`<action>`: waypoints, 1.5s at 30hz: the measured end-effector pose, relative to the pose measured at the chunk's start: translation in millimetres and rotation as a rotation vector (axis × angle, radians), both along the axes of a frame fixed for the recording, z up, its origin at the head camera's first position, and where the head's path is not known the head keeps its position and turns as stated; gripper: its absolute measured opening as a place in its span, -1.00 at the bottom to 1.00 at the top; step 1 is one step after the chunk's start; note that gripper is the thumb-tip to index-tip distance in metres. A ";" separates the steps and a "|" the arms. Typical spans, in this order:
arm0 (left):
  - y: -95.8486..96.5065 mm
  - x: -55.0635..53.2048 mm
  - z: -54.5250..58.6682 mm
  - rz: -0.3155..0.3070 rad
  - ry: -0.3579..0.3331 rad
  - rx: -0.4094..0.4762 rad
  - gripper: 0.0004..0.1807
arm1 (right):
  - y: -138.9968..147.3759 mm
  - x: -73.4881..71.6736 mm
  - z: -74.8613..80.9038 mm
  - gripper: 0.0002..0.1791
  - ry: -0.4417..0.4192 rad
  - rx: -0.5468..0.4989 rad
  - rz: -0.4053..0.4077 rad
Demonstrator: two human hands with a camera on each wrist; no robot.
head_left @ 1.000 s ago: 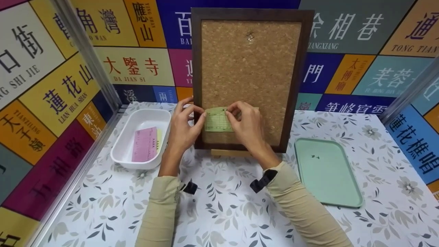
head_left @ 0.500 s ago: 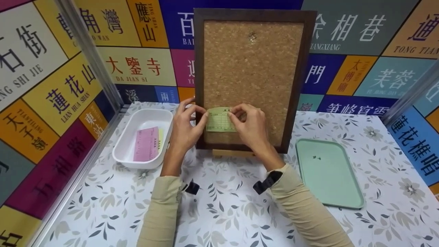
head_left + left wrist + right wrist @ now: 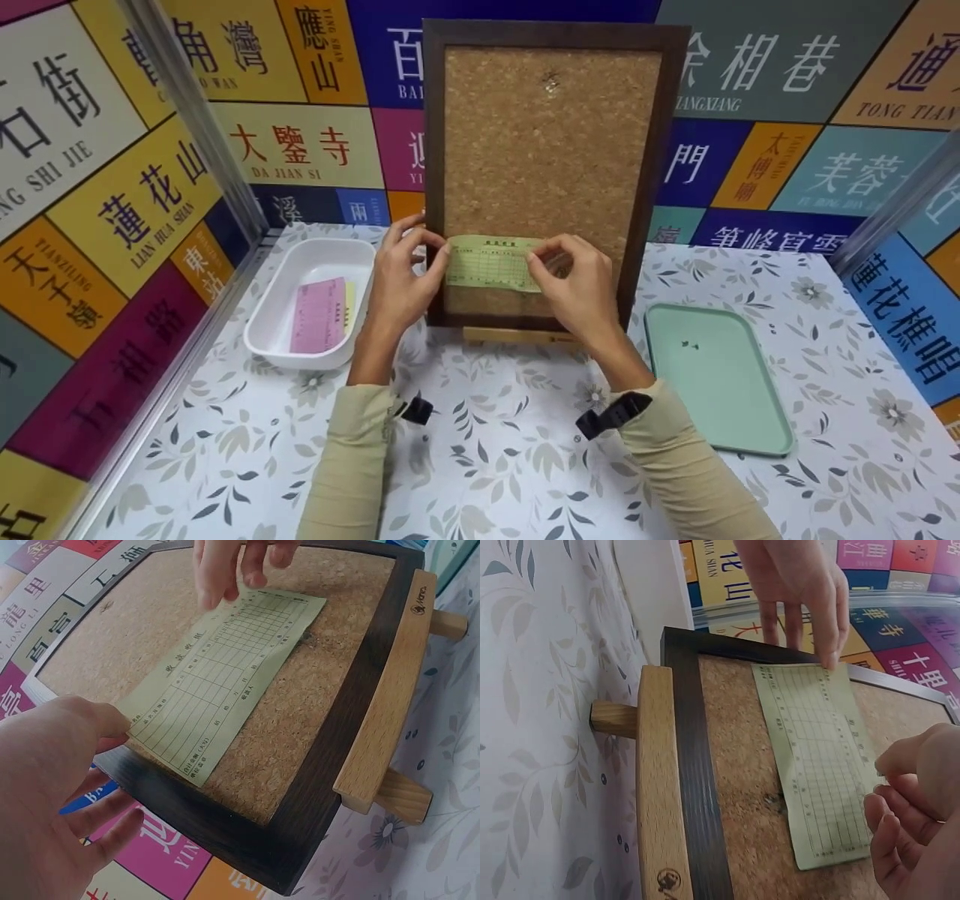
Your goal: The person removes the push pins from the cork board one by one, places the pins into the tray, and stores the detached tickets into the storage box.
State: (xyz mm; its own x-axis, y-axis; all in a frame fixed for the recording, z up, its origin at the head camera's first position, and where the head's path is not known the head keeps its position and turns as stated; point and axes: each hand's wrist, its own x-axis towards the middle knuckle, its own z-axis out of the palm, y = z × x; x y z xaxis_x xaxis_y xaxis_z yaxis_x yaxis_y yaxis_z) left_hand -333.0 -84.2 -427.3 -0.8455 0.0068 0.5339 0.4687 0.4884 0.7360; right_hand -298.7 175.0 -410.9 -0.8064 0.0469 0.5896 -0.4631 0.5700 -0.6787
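Observation:
A green printed receipt slip [image 3: 491, 262] lies sideways across the lower part of a framed corkboard [image 3: 551, 165]. In the head view, my left hand [image 3: 407, 270] pinches the slip's left end by the board's left frame, its other fingers reaching past the frame. My right hand [image 3: 581, 281] is at the slip's right end, thumb and forefinger brought together at its edge. The right wrist view has the right fingertips [image 3: 881, 769] over the slip's upper corner, which they hide. The slip [image 3: 225, 682] bows slightly, and dark marks show on the cork beside its lower edge.
The board leans on a wooden stand [image 3: 390, 690]. At the left, a white tub [image 3: 259, 330] holds pink and yellow slips. A green tray [image 3: 720, 397] with small dark pieces [image 3: 688, 344] is at the right. Sign-covered panels stand behind the patterned tabletop.
My right hand has slid right along the slip, uncovering more of its printed face and its heading. The left hand has stayed at the left end.

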 end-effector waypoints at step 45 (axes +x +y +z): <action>-14.7 11.3 9.4 0.024 0.040 0.048 -0.85 | 168.1 59.1 -25.4 -0.78 -0.077 -0.044 -0.262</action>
State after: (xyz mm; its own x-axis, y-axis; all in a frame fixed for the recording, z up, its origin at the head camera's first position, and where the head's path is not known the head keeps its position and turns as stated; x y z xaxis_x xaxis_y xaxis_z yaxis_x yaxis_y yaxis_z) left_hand -321.7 -98.9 -417.9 -0.8228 -0.0396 0.5669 0.4872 0.4644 0.7396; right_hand -239.6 343.1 -436.3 -0.8056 0.2840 0.5200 -0.2498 0.6331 -0.7327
